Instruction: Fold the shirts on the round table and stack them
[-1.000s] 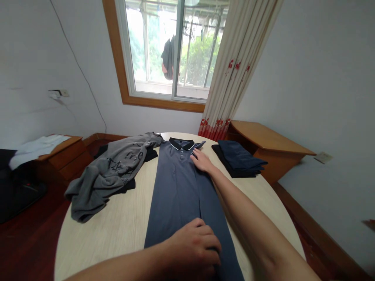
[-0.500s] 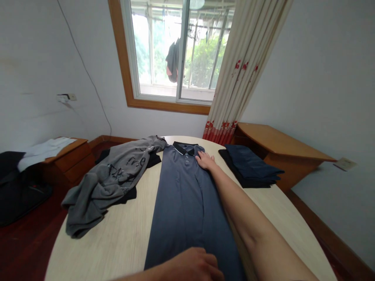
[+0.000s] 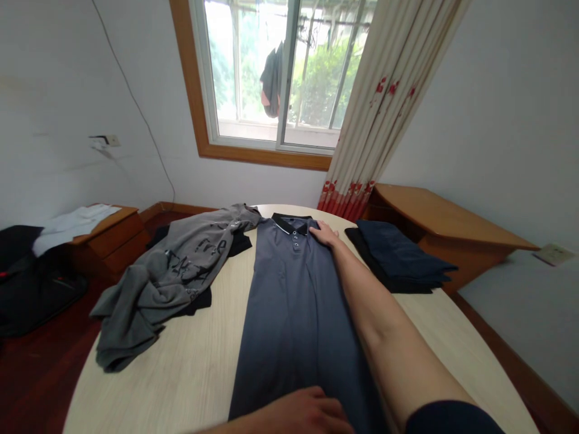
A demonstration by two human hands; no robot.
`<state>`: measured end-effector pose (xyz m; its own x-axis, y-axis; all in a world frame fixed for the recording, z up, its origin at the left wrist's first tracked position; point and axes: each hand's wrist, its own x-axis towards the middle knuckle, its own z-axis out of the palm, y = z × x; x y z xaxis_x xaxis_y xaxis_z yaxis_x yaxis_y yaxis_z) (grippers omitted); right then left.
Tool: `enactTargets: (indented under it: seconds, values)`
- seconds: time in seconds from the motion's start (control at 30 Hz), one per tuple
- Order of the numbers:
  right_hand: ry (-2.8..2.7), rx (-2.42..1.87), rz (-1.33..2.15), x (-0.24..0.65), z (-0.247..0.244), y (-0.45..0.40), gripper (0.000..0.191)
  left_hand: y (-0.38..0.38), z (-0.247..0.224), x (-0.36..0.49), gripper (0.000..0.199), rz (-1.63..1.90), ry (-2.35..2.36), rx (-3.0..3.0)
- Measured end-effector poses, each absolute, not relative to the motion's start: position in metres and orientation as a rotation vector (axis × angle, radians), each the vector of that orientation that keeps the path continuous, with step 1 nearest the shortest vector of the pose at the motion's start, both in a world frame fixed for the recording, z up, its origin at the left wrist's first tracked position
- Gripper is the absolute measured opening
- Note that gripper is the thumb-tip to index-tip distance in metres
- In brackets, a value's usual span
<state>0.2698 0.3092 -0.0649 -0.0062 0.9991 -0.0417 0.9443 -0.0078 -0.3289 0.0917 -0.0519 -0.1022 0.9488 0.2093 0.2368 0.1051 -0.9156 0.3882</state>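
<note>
A dark blue-grey polo shirt (image 3: 289, 313) with a black collar lies lengthwise on the pale round table (image 3: 194, 355), its sides folded in to a long strip. My right hand (image 3: 324, 234) rests on the shirt's right shoulder beside the collar, fingers stretched out and apart. Near the bottom edge of the view, my left hand (image 3: 312, 413) is over the lower part of the shirt, its fingers curled downward; the fingertips are hidden, so whether it grips the cloth does not show.
A crumpled grey printed shirt (image 3: 181, 265) lies on the table's left, over black cloth (image 3: 199, 303). Folded dark clothes (image 3: 398, 253) are stacked at the right. Beyond stand a wooden desk (image 3: 443, 214) and a curtain (image 3: 380, 108); a wooden cabinet (image 3: 122, 238) is at the left.
My right hand has slid slightly outward from the collar to the shirt's shoulder edge. My left hand stays low over the shirt. The view has shifted a little.
</note>
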Motion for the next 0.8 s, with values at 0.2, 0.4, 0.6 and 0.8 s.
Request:
enactTargets:
  seconds: [0.2,0.4,0.6,0.8]
  values:
    - [-2.308,-1.847,0.211,0.265,-0.069,0.234,0.066,-0.037,-0.055,0.057,0.051,0.524,0.936,2.533]
    - [-2.44,-1.718,0.114,0.262,-0.073,0.131,0.062,-0.028,-0.055,0.048,0.068,0.198,1.271,2.545]
    - [-2.469,-1.712,0.167,0.276,-0.064,0.05,0.062,-0.08,-0.054,0.057,0.078,0.137,1.174,2.611]
    - [-2.495,-1.523,0.245,0.292,-0.035,0.028,0.044,-0.074,-0.011,0.052,0.04,0.069,0.94,2.514]
